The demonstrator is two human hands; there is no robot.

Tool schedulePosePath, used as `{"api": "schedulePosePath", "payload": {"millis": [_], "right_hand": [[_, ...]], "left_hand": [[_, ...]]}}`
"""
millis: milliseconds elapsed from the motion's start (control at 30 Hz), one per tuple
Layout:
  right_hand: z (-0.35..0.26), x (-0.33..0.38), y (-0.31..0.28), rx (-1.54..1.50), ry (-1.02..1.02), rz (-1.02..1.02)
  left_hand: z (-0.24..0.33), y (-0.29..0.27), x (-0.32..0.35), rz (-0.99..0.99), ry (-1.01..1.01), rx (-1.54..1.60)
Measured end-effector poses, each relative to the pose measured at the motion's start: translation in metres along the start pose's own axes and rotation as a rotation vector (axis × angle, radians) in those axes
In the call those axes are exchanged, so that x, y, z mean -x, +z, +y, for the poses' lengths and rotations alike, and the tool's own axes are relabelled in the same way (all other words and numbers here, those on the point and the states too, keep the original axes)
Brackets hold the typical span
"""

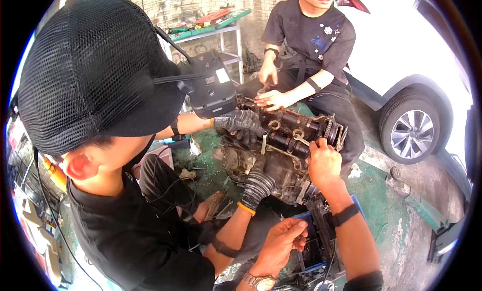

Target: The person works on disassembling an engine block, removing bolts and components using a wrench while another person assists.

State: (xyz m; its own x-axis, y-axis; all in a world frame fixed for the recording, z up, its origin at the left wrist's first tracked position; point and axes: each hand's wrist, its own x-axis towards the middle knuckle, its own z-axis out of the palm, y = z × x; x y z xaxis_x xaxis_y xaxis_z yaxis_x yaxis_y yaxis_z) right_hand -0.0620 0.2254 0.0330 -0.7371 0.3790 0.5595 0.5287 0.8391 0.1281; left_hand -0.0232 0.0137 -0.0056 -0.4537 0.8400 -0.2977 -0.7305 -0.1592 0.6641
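Observation:
A greasy engine cylinder head [281,155] with dark camshafts lies in the middle. My right hand [325,164] is closed at its right end, round the shank of a ring wrench [299,135] whose ring sits over the camshaft. Lower down, my left hand [282,241] hangs apart from the engine, wearing a metal watch. Its fingers are curled in, and whatever they may hold is hidden. The co-worker at left wears grey gloves; one glove [258,183] is at a second wrench [263,143] standing up from the engine, the other glove [238,124] rests beside it.
Across the engine, another person's bare hand [273,99] lies on its far end. Below my right forearm stands a blue crate [315,267] with dark parts. A white car's wheel [409,129] and a green jack [422,208] are at right; a green-topped bench [213,24] stands behind.

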Motion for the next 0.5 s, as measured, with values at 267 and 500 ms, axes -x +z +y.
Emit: {"api": "schedulePosePath", "payload": {"millis": [267,500], "right_hand": [[0.0000,-0.0011,-0.0013,-0.008,0.004,-0.002],[0.0007,-0.0005,-0.0012,-0.022,0.019,-0.014]], "left_hand": [[0.0002,0.0032,-0.0009,-0.005,0.001,0.006],[-0.0018,0.0016,-0.0025,-0.019,-0.001,-0.009]]}}
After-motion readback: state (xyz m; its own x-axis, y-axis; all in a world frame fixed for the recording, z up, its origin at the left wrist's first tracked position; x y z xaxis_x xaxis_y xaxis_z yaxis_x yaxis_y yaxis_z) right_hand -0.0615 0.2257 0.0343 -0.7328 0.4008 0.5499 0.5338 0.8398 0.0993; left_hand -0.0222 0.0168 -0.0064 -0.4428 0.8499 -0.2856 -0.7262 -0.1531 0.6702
